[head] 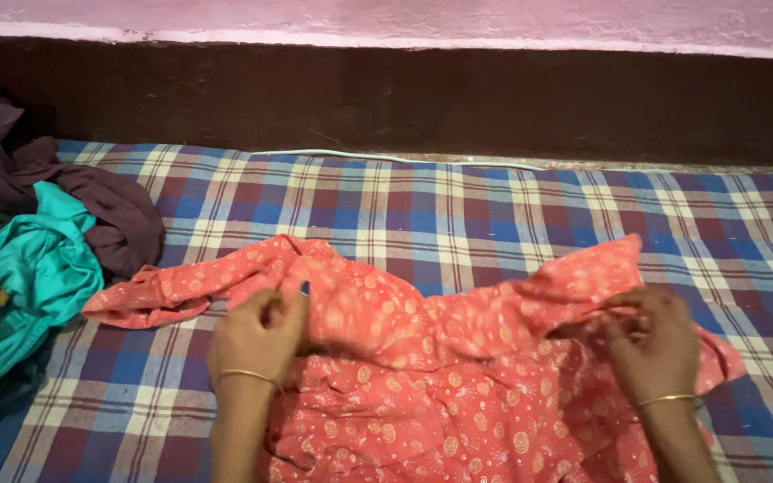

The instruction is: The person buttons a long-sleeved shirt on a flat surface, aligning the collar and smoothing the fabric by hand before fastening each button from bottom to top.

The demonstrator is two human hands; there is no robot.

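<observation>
Two hands work a red garment [422, 376] that lies crumpled across the middle of a checked bedsheet [458, 201]. The left hand [257, 335] pinches a fold of the red cloth near one sleeve, fingers closed on it, a thin bangle [245, 376] at the wrist. The right hand [653, 344] grips bunched cloth at the other shoulder, fingers curled into the fabric, with a second bangle [666, 400] on that wrist. At the left edge of the sheet sits a teal garment [33, 268], touching a dark maroon cloth [91, 201] heaped just behind it. A dark wall [422, 98] runs behind the bed.
</observation>
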